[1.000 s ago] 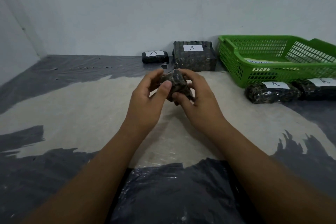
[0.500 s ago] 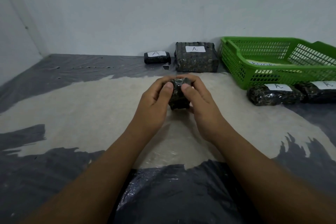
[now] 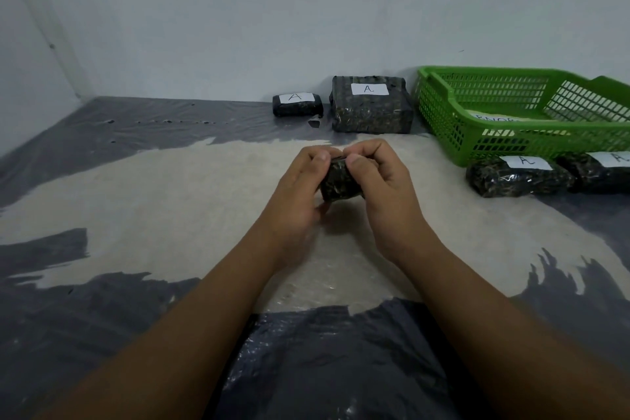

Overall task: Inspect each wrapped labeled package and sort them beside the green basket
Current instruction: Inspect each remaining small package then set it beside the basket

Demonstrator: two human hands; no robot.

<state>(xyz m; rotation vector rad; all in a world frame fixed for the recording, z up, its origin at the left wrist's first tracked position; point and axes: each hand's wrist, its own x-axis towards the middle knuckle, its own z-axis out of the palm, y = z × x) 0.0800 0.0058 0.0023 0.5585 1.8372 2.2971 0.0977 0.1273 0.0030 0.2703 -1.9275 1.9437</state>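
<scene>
From my head camera, both hands are curled around one small dark wrapped package (image 3: 339,182). I hold it just above the plastic-sheeted surface (image 3: 170,201), in the middle of my view. My left hand (image 3: 300,194) cups its left side with the thumb on top. My right hand (image 3: 381,187) grips the right side, its thumb pressing the top edge. I see no label on the face turned toward me, so I judge the inspection of this package unfinished.

Four packages look sorted already. A small package (image 3: 297,105) and a large block package (image 3: 370,109) lie against the wall, just left of the green basket (image 3: 443,112), each with a white "A" label. Two more, a rounded package (image 3: 514,177) and a cut-off package (image 3: 603,172), lie just in front of the basket, also marked "A". Inside the basket is something pale with writing I cannot read. What remains, as far as I can tell, is reading this package's label and setting it beside the basket.
</scene>
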